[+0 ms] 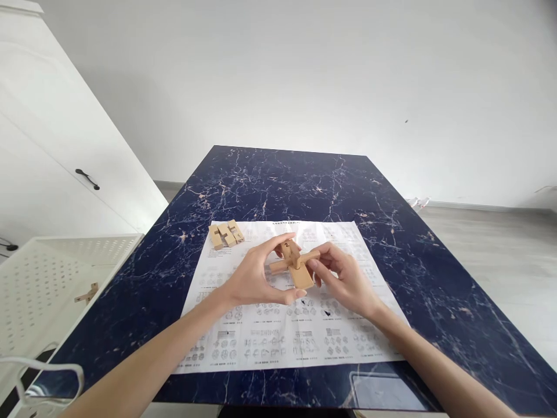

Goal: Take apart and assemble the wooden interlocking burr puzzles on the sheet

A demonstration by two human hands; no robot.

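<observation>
Above the printed sheet, my two hands meet at a partly joined wooden burr puzzle (300, 274), its pieces crossing one another; one piece carries the numeral 2. My left hand (260, 271) curves around its left side, thumb near the lower edge and fingers at the top. With thumb and fingers pinched, my right hand (343, 276) grips the end of the piece that sticks out to the right. The paper sheet (256, 354) below shows rows of small assembly diagrams. Loose notched wooden pieces (226, 233) lie together at the sheet's upper left corner.
A dark blue marble-patterned table (278, 180) carries everything. To the left, a white perforated basket (39, 290) holds a small wooden piece (88, 292), with a white cable (47, 366) nearby. A white cabinet (56, 128) stands at the far left.
</observation>
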